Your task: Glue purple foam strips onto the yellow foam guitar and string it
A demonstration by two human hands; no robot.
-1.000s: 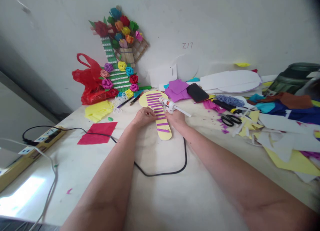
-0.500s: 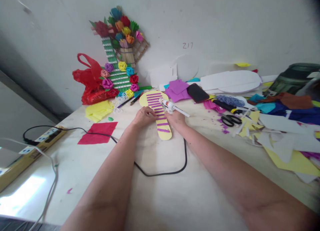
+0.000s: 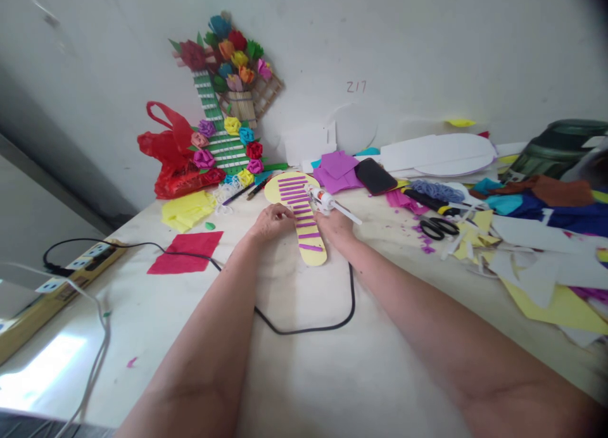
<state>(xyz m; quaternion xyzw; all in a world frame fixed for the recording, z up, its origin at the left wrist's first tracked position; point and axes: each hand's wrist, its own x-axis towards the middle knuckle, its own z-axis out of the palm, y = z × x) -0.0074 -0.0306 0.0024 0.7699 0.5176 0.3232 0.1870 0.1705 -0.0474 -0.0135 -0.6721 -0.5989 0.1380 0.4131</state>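
Observation:
A yellow guitar-shaped paper cutout (image 3: 312, 258) lies flat on the table, crossed by several purple strips with gaps between them. My left hand (image 3: 274, 221) rests at its left edge, fingers curled together and gripping that edge. On the other side my right hand (image 3: 338, 228) is closed around a white hot glue gun (image 3: 325, 199). A white glue stick (image 3: 349, 215) sticks out of the gun's back, and its nozzle points over the strips. The right fingers are partly hidden behind the gun.
A black cord (image 3: 308, 330) loops in front of the cutout towards a power strip (image 3: 80, 270) at left. Red paper (image 3: 186, 253) lies under the cord. Scissors (image 3: 439, 228), a phone (image 3: 376, 176) and paper scraps (image 3: 536, 267) lie right. A flower-decorated guitar craft (image 3: 228, 150) leans on the wall.
The glue gun has shifted slightly to the right and down. My left fingers have lifted and curled a little; the cutout has stayed in place.

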